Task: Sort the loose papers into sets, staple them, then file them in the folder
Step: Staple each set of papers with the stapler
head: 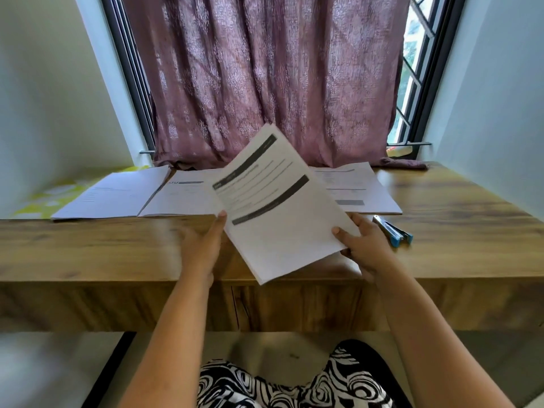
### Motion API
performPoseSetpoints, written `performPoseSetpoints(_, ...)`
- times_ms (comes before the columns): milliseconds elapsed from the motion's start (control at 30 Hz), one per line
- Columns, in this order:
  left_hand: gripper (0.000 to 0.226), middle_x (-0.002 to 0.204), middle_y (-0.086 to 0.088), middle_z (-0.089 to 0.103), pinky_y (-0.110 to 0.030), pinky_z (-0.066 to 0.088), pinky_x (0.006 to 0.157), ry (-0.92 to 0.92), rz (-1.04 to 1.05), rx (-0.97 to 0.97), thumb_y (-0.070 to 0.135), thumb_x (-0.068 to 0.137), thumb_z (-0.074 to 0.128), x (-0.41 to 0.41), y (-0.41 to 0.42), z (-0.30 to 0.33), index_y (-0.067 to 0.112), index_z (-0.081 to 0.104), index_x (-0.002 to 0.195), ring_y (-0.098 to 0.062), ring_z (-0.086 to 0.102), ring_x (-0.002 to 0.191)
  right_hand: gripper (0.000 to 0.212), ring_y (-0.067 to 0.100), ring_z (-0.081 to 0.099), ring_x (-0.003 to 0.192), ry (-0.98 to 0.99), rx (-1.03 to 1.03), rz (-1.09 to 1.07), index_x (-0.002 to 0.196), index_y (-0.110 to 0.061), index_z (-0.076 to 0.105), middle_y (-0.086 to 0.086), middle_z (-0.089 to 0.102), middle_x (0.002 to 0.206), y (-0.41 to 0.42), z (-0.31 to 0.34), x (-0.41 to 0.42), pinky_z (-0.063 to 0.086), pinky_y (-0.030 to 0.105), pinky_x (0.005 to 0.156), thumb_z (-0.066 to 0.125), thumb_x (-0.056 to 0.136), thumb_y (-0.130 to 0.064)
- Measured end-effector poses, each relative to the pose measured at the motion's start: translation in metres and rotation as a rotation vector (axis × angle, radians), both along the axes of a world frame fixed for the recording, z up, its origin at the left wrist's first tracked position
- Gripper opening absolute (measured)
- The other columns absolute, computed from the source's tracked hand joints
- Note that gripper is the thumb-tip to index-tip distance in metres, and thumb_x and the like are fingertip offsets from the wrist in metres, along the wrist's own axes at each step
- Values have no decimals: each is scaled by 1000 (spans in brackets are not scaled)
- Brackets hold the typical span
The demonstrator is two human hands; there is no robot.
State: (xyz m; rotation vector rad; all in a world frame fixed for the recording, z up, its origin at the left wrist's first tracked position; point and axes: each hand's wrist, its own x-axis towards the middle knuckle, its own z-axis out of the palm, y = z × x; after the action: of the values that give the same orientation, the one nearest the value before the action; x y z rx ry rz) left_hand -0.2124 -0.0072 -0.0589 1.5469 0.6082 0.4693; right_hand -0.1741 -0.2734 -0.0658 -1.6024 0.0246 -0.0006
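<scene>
A set of printed papers point(273, 207) with dark header bars is lifted and tilted above the wooden desk point(88, 248). My right hand point(365, 248) grips its lower right edge, thumb on top. My left hand point(203, 245) touches the set's left edge with the thumb; its fingers look blurred and relaxed. Three more paper sets lie flat along the back of the desk: one at the left point(112, 192), one in the middle point(179, 195), one at the right point(356, 187). A blue and silver stapler point(393, 231) lies to the right of my right hand.
A mauve curtain point(265, 78) hangs behind the desk in front of a window. A yellow-green patterned cloth point(50, 195) lies at the desk's far left. White walls close in on both sides. My lap in black-and-white fabric point(294, 384) is below the desk front.
</scene>
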Motion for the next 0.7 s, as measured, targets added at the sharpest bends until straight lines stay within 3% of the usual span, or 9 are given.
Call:
performPoseSetpoints(67, 62, 131, -1, 57, -43, 42, 103, -121, -203, -120, 40, 87, 69, 1, -13, 3, 18, 42, 139, -24, 52, 125, 35, 22, 62, 105, -100, 35, -16, 127, -21, 53, 6, 56, 125, 4, 1, -3, 58, 31, 76, 62, 93, -17)
performPoseSetpoints(133, 42, 124, 0, 63, -45, 47, 101, -273, -261, -83, 23, 92, 65, 8, -24, 6, 19, 50, 132, -19, 58, 116, 30, 15, 63, 99, -208, -71, -44, 122, -22, 53, 0, 60, 117, 10, 2, -8, 57, 26, 73, 62, 93, -24)
performPoseSetpoints(200, 39, 127, 2, 62, -45, 45, 105, -391, -250, -54, 13, 97, 57, 14, -33, 16, 20, 49, 134, -17, 57, 119, 27, 2, 62, 89, -308, -175, -77, 117, -22, 52, -9, 61, 106, 14, 7, -11, 51, 14, 63, 62, 93, -28)
performPoseSetpoints(267, 39, 130, 6, 59, -38, 44, 106, -458, -261, 71, 16, 100, 53, 19, -39, 25, 22, 46, 137, -13, 54, 122, 23, -3, 61, 85, -412, -222, -112, 114, -21, 48, -11, 60, 103, 15, 16, -9, 48, 10, 60, 59, 95, -27)
performPoseSetpoints(367, 33, 116, 16, 59, -16, 47, 89, -532, -290, 271, 20, 102, 48, 19, -45, 39, 20, 46, 135, 8, 56, 106, 27, 8, 59, 97, -534, -285, -186, 126, -16, 43, -9, 57, 109, 14, 32, -2, 47, 24, 76, 47, 101, -24)
performPoseSetpoints(433, 30, 110, 19, 57, -5, 46, 76, -565, -301, 359, 20, 101, 49, 19, -48, 44, 19, 44, 131, 16, 57, 97, 29, -4, 57, 91, -565, -290, -184, 131, -14, 39, -19, 53, 105, 17, 36, -2, 45, 18, 73, 41, 103, -20)
performPoseSetpoints(533, 41, 118, 2, 61, -8, 50, 77, -625, -244, 456, 25, 100, 50, 20, -51, 41, 17, 31, 136, -1, 62, 101, 30, 4, 58, 93, -605, -287, -231, 133, -12, 34, -14, 53, 109, 20, 30, -2, 46, 18, 70, 37, 104, -18)
performPoseSetpoints(600, 52, 129, 3, 54, -7, 48, 85, -653, -201, 489, 25, 101, 48, 20, -52, 34, 17, 18, 143, 0, 57, 109, 30, 14, 61, 93, -611, -275, -233, 133, -12, 32, -7, 56, 111, 21, 27, -2, 50, 24, 70, 34, 105, -19)
performPoseSetpoints(700, 39, 130, 2, 51, 0, 44, 78, -630, -164, 542, 23, 103, 41, 20, -53, 29, 11, 27, 137, -2, 53, 111, 33, -3, 55, 89, -571, -293, -159, 136, -13, 29, -6, 53, 116, 26, 26, 0, 48, 12, 66, 33, 105, -21)
